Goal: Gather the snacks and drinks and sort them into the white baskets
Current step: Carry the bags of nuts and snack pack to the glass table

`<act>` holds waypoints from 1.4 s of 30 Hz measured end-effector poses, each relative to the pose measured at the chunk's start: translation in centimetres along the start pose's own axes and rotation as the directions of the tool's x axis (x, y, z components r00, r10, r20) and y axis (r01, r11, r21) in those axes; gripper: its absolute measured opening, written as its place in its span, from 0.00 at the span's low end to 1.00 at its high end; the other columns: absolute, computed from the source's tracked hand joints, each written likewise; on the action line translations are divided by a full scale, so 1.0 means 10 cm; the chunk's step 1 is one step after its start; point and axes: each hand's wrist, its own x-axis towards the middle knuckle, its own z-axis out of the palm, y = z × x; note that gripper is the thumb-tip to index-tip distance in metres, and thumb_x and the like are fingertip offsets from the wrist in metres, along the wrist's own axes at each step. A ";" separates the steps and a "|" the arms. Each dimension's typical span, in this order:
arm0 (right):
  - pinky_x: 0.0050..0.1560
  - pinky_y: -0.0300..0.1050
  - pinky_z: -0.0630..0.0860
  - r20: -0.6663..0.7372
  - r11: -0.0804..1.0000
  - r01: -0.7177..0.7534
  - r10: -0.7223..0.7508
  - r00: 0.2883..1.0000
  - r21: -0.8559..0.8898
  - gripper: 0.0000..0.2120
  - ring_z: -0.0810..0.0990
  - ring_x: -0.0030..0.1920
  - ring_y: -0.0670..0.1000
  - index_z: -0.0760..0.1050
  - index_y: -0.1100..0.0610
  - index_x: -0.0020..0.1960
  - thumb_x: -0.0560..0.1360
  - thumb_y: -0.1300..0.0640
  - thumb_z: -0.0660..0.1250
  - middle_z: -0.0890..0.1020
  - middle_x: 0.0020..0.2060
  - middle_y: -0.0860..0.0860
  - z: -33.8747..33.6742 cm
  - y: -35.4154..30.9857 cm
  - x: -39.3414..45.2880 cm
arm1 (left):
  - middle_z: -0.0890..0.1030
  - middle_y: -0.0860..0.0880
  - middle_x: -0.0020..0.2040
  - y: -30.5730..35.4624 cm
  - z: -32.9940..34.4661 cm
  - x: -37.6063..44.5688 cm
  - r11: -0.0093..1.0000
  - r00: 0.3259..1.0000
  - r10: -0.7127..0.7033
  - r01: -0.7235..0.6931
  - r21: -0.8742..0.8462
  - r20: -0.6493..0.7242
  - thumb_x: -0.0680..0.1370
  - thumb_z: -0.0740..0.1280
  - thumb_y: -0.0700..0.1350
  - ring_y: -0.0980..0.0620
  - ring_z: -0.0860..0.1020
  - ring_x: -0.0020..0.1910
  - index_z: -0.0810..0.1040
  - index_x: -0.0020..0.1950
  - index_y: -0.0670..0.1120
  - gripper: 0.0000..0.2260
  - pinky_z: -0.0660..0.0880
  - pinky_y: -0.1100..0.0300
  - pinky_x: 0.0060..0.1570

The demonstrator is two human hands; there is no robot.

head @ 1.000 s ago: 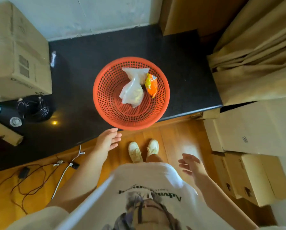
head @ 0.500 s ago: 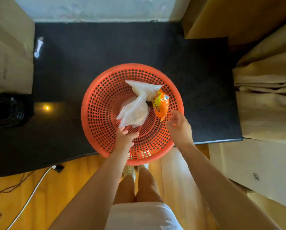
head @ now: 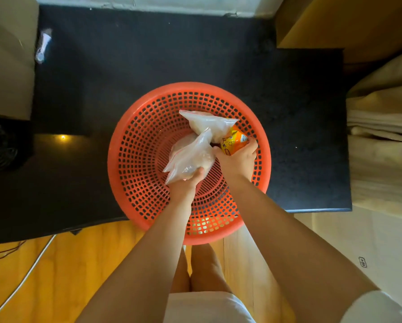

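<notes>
Bags (head: pixel 193 155) in basket (head: pixel 134 127) on counter (head: pixel 148 54)

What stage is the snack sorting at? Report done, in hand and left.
Done: nothing shows as sorted; no white basket is in view. In hand: the left hand grips a clear bag and the right hand grips the orange packet, both inside the red basket. Left: carrying both to the white baskets.

I see a black counter (head: pixel 195 54) set against a pale wall (head: pixel 148 0), with beige curtains (head: pixel 381 127) to its right and orange wood floor (head: pixel 67 264) below its near edge.
</notes>
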 end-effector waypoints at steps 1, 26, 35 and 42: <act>0.62 0.56 0.71 -0.013 1.000 -0.002 0.002 1.000 -0.011 0.40 0.72 0.62 0.61 0.55 0.56 0.70 0.66 0.50 0.73 0.68 0.65 0.59 0.00 -0.01 0.01 | 0.73 0.52 0.56 0.00 -0.01 0.00 1.000 1.000 0.028 -0.028 0.004 -0.010 0.73 0.72 0.45 0.54 0.71 0.56 0.70 0.67 0.44 0.24 0.65 0.59 0.55; 0.30 0.42 0.77 0.140 0.024 -0.161 0.380 0.914 0.987 0.07 0.81 0.27 0.49 0.73 0.56 0.46 0.74 0.60 0.57 0.83 0.28 0.50 -1.44 0.76 -2.46 | 0.84 0.51 0.52 0.91 -0.95 -1.41 0.877 0.674 0.258 -0.464 0.125 0.692 0.63 0.73 0.49 0.52 0.82 0.53 0.80 0.55 0.54 0.20 0.76 0.56 0.53; 0.32 0.44 0.78 -0.124 -0.049 0.192 0.605 0.786 0.980 0.24 0.85 0.42 0.51 0.74 0.51 0.56 0.63 0.42 0.68 0.85 0.45 0.51 -1.17 1.24 -3.87 | 0.86 0.55 0.40 0.50 -0.77 -2.01 0.764 0.471 -0.069 -0.542 0.351 0.879 0.64 0.74 0.46 0.57 0.83 0.41 0.81 0.42 0.48 0.09 0.76 0.55 0.49; 0.26 0.41 0.78 -0.200 -0.027 0.459 0.876 0.439 0.888 0.21 0.85 0.34 0.50 0.76 0.52 0.51 0.60 0.47 0.72 0.86 0.35 0.47 -0.68 1.64 -5.08 | 0.85 0.56 0.37 -0.24 -0.81 -2.82 0.600 0.221 -0.370 -0.685 0.413 0.902 0.68 0.71 0.43 0.56 0.82 0.40 0.81 0.43 0.52 0.05 0.77 0.64 0.38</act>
